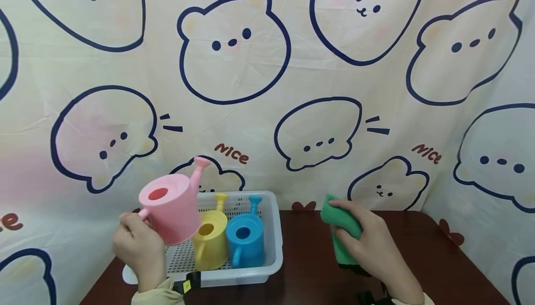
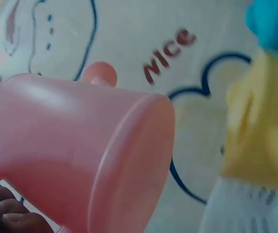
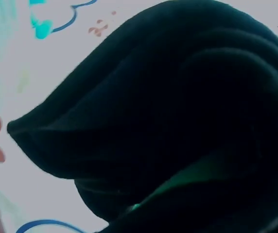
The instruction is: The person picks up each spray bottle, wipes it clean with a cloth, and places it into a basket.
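A pink toy watering can (image 1: 173, 210) is lifted above the left side of the white basket, its spout pointing up and right. My left hand (image 1: 140, 247) grips it by the handle; in the left wrist view the can (image 2: 76, 150) shows its side and bottom, with curled fingers (image 2: 12, 211) at the lower left. Over the right part of the table my right hand (image 1: 372, 240) holds a folded green cloth (image 1: 342, 219) between thumb and fingers. That cloth (image 3: 153, 107) looks almost black in the right wrist view and hides the fingers there.
The white basket (image 1: 273, 230) stands on the dark brown table (image 1: 305, 258). Inside it are a yellow watering can (image 1: 211, 244) and a blue watering can (image 1: 246, 244), side by side. Behind and at the sides hangs a printed curtain (image 1: 251, 124) with cartoon bears.
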